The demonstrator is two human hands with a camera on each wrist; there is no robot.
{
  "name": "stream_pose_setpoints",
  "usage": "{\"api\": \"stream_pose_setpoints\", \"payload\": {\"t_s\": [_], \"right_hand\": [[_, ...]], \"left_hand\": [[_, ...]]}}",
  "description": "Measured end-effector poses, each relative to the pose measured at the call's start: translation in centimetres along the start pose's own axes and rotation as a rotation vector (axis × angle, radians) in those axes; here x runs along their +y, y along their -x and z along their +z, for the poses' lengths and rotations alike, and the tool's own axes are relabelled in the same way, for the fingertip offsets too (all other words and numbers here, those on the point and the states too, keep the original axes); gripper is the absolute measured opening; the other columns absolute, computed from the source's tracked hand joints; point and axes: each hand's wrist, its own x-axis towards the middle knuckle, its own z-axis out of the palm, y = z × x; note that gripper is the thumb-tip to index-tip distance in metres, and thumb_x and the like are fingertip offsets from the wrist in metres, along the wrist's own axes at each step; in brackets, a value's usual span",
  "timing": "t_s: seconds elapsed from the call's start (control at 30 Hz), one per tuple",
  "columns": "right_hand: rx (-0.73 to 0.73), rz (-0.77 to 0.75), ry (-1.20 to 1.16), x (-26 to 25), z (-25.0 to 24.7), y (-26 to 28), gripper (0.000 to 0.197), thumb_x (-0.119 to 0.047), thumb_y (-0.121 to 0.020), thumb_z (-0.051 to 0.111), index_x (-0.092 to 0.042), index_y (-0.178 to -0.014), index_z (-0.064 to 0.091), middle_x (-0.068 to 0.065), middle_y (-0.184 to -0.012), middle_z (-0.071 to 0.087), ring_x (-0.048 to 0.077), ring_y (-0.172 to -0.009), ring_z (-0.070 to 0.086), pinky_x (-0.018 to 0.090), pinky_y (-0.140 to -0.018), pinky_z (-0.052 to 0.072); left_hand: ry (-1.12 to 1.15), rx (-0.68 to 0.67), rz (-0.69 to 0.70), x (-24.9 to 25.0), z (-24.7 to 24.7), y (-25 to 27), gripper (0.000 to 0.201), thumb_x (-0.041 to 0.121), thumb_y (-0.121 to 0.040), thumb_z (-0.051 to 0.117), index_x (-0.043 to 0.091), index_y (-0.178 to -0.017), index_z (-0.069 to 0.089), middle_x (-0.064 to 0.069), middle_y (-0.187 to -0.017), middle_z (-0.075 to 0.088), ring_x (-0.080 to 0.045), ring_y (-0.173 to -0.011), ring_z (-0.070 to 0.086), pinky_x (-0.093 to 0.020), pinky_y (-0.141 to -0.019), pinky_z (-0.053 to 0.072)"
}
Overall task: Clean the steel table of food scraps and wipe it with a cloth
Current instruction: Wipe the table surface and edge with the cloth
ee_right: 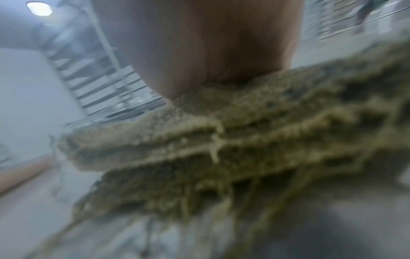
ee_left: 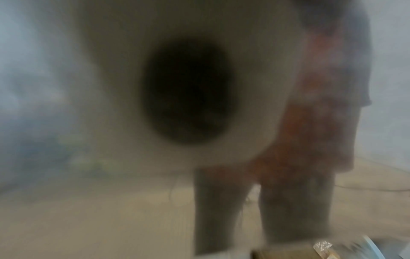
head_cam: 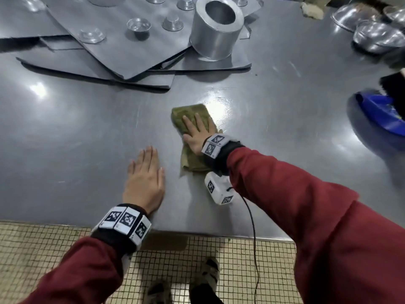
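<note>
Bare steel table (head_cam: pixel 76 132) left & front — flat sheets (head_cam: pixel 122 55), cylinder (head_cam: pixel 215 27) block far side.

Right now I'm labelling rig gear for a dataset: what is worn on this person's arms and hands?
Both arms wear dark red long sleeves. Each wrist carries a black band with white blocks printed with black square markers. A white marker-covered box hangs below the right wrist, with a thin black cable trailing from it. The left hand and right hand are bare, with no gloves.
</note>
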Motion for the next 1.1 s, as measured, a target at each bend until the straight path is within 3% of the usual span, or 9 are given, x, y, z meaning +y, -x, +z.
{"api": "stream_pose_setpoints", "payload": {"t_s": [0.1,0.2,0.3,0.37,0.5,0.67,0.83,1.0,1.1], "right_hand": [[0.117,0.173,0.11,7.9,-1.4,-1.2,0.082,-0.064,-0.074,-0.005,-0.035,-0.15,0.009,0.004,-0.159,-0.008,0.033,-0.145,-0.011,0.054,-0.115,-0.005],[0.196,0.387,0.046,13.3,-4.0,3.5,0.06,-0.045,-0.098,0.015,-0.022,-0.151,0.001,0.009,-0.159,-0.01,0.033,-0.145,-0.01,0.045,-0.118,-0.006],[0.174,0.467,-0.011,12.5,-4.1,5.9,0.053,-0.031,-0.102,0.023,-0.017,-0.151,0.006,0.011,-0.158,-0.01,0.039,-0.144,-0.01,0.049,-0.115,-0.005],[0.175,0.423,-0.055,10.3,-2.5,4.5,0.058,-0.038,-0.101,0.025,-0.024,-0.151,0.0,0.008,-0.158,-0.012,0.041,-0.143,-0.012,0.052,-0.115,-0.005],[0.058,0.067,-0.008,2.9,0.9,2.4,0.058,-0.042,-0.099,0.025,-0.033,-0.149,-0.003,-0.001,-0.157,-0.017,0.036,-0.143,-0.017,0.056,-0.114,-0.007],[0.006,-0.132,0.021,-2.7,-0.1,-0.9,0.056,-0.042,-0.098,0.028,-0.042,-0.147,0.0,-0.006,-0.158,-0.013,0.031,-0.144,-0.015,0.057,-0.112,-0.003],[0.065,-0.081,0.122,3.2,-4.5,-6.0,0.057,-0.037,-0.099,0.021,-0.03,-0.15,-0.003,0.003,-0.16,-0.006,0.022,-0.146,-0.011,0.047,-0.116,-0.008],[0.136,0.28,0.057,13.5,-8.3,-3.4,0.057,-0.041,-0.1,0.019,-0.027,-0.151,-0.002,0.011,-0.158,-0.01,0.033,-0.146,-0.005,0.044,-0.119,-0.004],[0.124,0.291,0.096,13.3,-7.4,-3.3,0.057,-0.04,-0.1,0.018,-0.025,-0.15,-0.002,0.012,-0.158,-0.009,0.033,-0.146,-0.008,0.046,-0.118,-0.006]], "left_hand": [[0.007,-0.018,-0.011,0.2,-0.1,0.1,0.066,0.036,-0.087,0.009,0.011,-0.148,0.006,-0.004,-0.157,0.0,-0.016,-0.145,-0.002,-0.034,-0.115,-0.007],[0.015,-0.004,-0.018,0.2,-0.1,0.2,0.06,0.033,-0.093,0.014,0.01,-0.148,0.008,-0.005,-0.157,0.002,-0.018,-0.145,0.0,-0.036,-0.116,-0.004],[0.007,0.004,-0.023,0.2,0.1,0.1,0.064,0.034,-0.089,0.013,0.009,-0.148,0.01,-0.006,-0.157,0.005,-0.019,-0.145,0.003,-0.037,-0.116,-0.002],[-0.004,0.008,-0.03,0.1,0.3,0.0,0.067,0.036,-0.086,0.011,0.009,-0.148,0.012,-0.006,-0.157,0.007,-0.019,-0.145,0.004,-0.037,-0.116,-0.002],[-0.009,0.033,-0.013,0.1,0.3,0.0,0.078,0.044,-0.08,0.0,0.007,-0.147,0.017,-0.008,-0.156,0.012,-0.021,-0.145,0.01,-0.038,-0.116,0.001],[-0.051,0.068,0.006,0.0,0.3,-0.1,0.072,0.04,-0.085,0.008,0.004,-0.143,0.029,-0.013,-0.151,0.026,-0.027,-0.141,0.025,-0.044,-0.114,0.014],[-0.056,0.048,-0.004,-0.3,0.7,-0.1,0.074,0.044,-0.083,0.003,0.007,-0.145,0.02,-0.006,-0.155,0.016,-0.02,-0.143,0.014,-0.034,-0.114,0.002],[-0.041,0.067,-0.007,-0.3,0.8,-0.2,0.069,0.039,-0.086,0.011,0.004,-0.143,0.029,-0.01,-0.152,0.025,-0.026,-0.141,0.023,-0.041,-0.113,0.011],[-0.051,0.06,-0.007,-0.3,0.7,-0.1,0.066,0.036,-0.088,0.014,0.003,-0.141,0.033,-0.012,-0.15,0.029,-0.029,-0.139,0.028,-0.044,-0.112,0.015]]}}
